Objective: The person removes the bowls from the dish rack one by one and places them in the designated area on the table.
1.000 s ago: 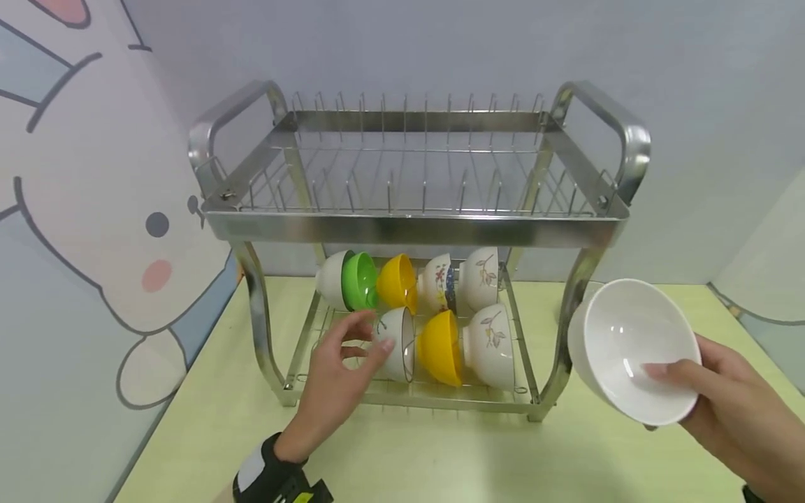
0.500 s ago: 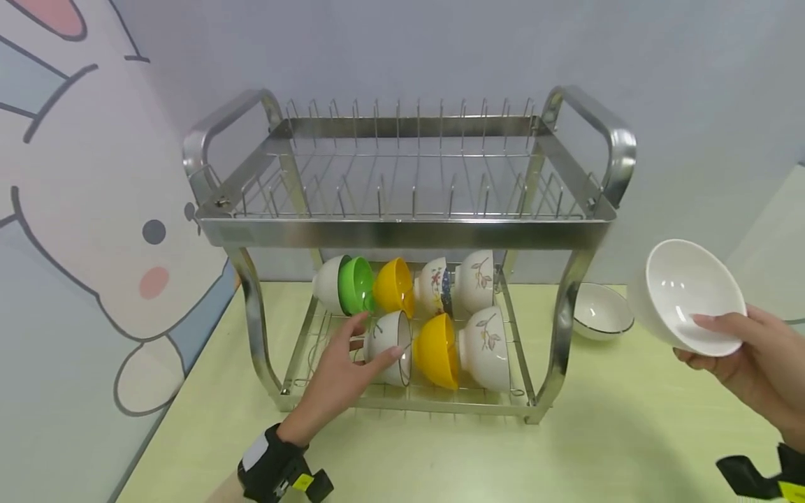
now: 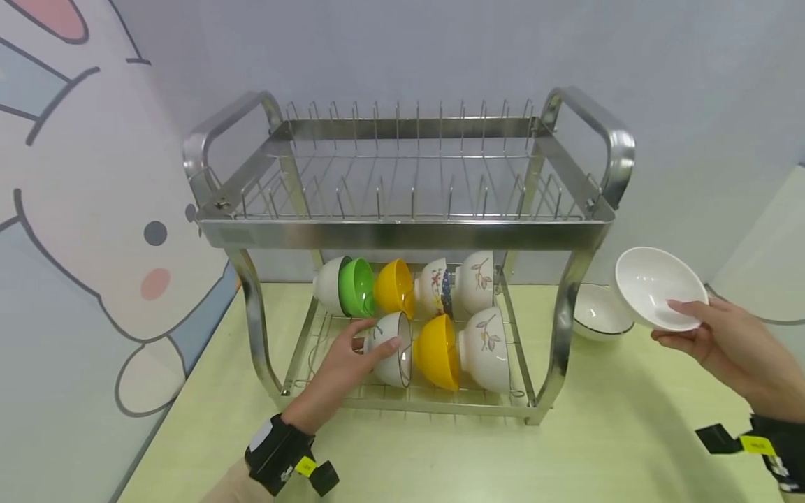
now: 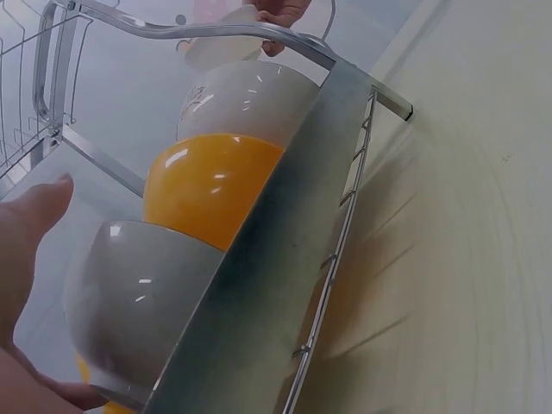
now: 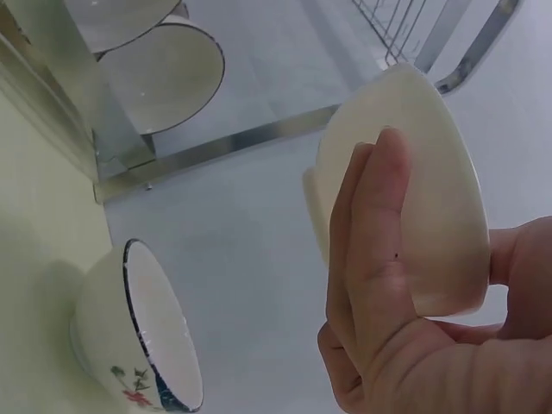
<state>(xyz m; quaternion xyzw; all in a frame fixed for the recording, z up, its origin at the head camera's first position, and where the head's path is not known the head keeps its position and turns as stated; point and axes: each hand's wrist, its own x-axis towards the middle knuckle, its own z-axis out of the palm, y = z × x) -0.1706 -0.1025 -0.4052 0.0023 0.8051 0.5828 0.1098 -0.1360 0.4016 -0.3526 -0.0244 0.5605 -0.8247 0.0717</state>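
My left hand (image 3: pixel 339 363) is around a white bowl with a dark rim (image 3: pixel 388 347), which stands on its side in the front row of the rack's lower tier. Its thumb lies over the rim side and its fingers are behind the base; the left wrist view shows those fingers at the foot of this white bowl (image 4: pixel 142 302). My right hand (image 3: pixel 736 342) holds up a plain white bowl (image 3: pixel 654 286) right of the rack, thumb inside and fingers along the outside. In the right wrist view, straight fingers back this held bowl (image 5: pixel 431 190).
The two-tier metal dish rack (image 3: pixel 402 234) stands against the wall. Beside the left hand's bowl are a yellow bowl (image 3: pixel 437 353) and a flowered white bowl (image 3: pixel 490 349); several more form the back row. A dark-rimmed bowl (image 3: pixel 597 314) sits on the table behind the right hand.
My right hand first carried the plain white bowl away from the rack, then brought it slightly back left. My left hand has closed in around the dark-rimmed bowl.
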